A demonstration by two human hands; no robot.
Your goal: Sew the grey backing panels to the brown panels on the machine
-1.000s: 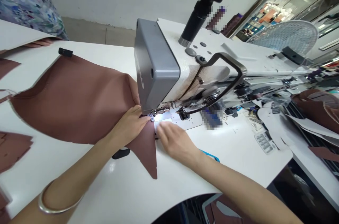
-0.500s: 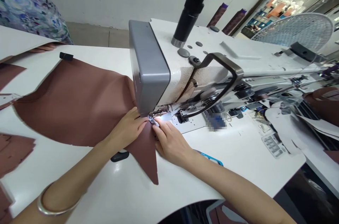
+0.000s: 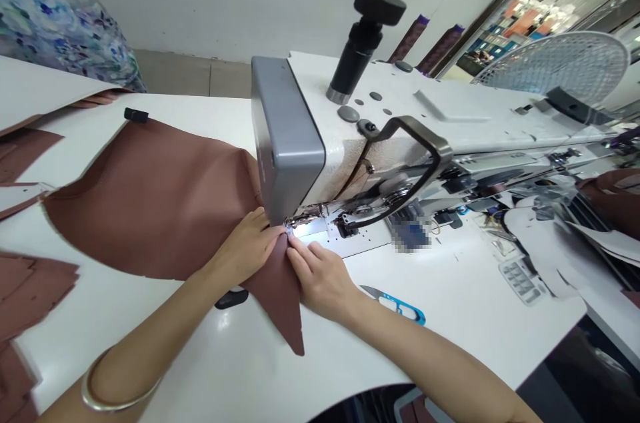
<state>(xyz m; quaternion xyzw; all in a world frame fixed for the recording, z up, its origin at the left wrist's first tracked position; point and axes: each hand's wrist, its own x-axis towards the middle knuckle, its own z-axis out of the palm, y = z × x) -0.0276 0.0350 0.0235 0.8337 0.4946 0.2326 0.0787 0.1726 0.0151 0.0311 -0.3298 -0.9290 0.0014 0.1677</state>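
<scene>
A large brown leather-like piece (image 3: 180, 196) lies under the head of a white and grey sewing machine (image 3: 295, 136), with a pointed end toward me. My left hand (image 3: 250, 246) rests on it left of the lit needle area, thumb and fingers closed at its edge. From the right, my right hand (image 3: 323, 276) pinches the edge of the same piece just in front of the presser foot (image 3: 290, 226). Some fingertips of both hands are hidden by the material and the machine head. A black clip (image 3: 136, 115) sits on the piece's far corner.
Blue-handled thread snips (image 3: 400, 306) lie right of my right hand. Brown cut pieces (image 3: 35, 289) are stacked at the left edge. A black object (image 3: 231, 298) is partly under my left forearm. Someone in a floral garment (image 3: 55, 16) stands at the back left.
The view has shifted slightly, so the scene sits a little lower and farther right. More of the snips shows beside my right arm. Both hands keep their hold near the needle.
</scene>
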